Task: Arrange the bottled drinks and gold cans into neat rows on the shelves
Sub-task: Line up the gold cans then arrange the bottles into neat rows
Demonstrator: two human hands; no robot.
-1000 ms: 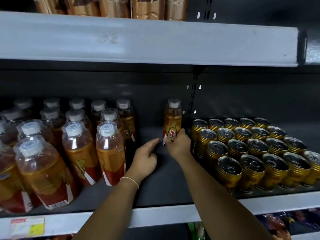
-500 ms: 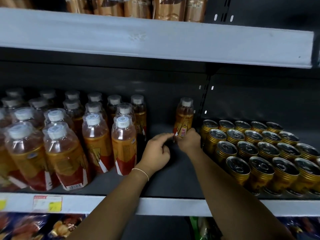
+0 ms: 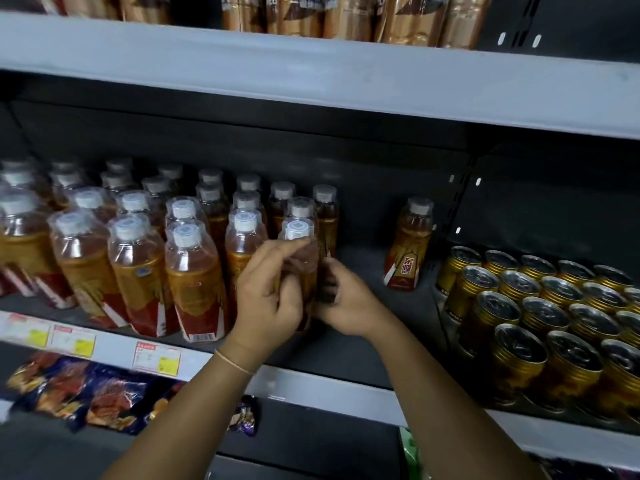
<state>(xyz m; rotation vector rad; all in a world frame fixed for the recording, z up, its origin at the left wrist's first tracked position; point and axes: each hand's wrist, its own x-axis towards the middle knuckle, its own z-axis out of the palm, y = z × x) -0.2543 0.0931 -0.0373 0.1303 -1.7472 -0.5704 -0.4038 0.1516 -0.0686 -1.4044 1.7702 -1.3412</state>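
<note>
Several rows of amber drink bottles [image 3: 138, 258] with white caps and red-gold labels fill the left of the dark shelf [image 3: 360, 351]. My left hand [image 3: 266, 296] wraps the front bottle [image 3: 298, 233] of the rightmost row, fingers over its shoulder. My right hand [image 3: 349, 303] presses against the same bottle from the right, fingers curled at its side. One lone bottle [image 3: 410, 244] stands apart near the upright post. Gold cans [image 3: 540, 317] with silver tops stand in tight rows on the right.
A grey upper shelf [image 3: 311, 74] overhangs, carrying brown bottles [image 3: 398, 19]. Price tags [image 3: 157, 356] sit on the shelf's front edge. Snack packets [image 3: 86, 393] lie on the shelf below. Bare shelf floor lies between the bottle block and the lone bottle.
Both hands left the lone bottle and moved left onto the front bottle of the rightmost row. The view shifted left and down, so more bottles show.
</note>
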